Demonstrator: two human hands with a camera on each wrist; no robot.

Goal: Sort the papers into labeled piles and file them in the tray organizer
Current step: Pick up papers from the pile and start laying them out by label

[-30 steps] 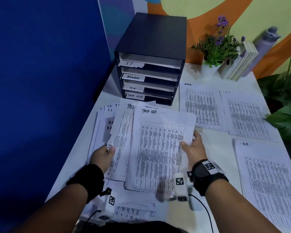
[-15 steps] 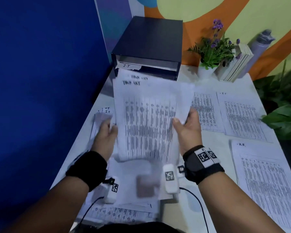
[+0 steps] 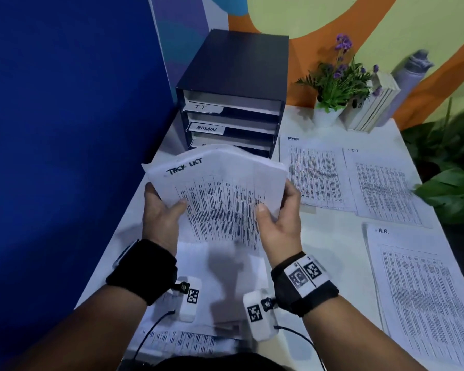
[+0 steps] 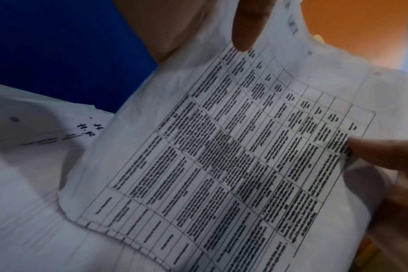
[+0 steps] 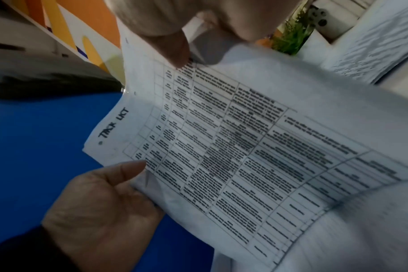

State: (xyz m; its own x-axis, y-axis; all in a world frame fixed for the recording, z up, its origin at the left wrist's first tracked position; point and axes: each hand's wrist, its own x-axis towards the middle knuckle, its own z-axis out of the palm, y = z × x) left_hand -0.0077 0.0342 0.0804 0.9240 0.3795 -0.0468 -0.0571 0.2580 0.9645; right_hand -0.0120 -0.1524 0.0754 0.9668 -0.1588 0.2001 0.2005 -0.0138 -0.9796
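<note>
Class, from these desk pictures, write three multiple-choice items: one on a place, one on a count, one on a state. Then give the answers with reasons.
1. Where does the H.R. pile lie?
A. at the table's right edge, nearest the person
B. inside the organizer
C. under the plant

2. How many sorted piles lie to the right of the organizer?
A. one
B. three
C. five

3. How is the Task List stack held?
A. flat on the table
B. by one hand
C. off the table, by both hands

Answers: 1 A, it lies in front of the IT pile. 2 B, the Admin pile, IT, H.R. 3 C, the left hand and right hand grip its sides, thumbs on top.
</note>
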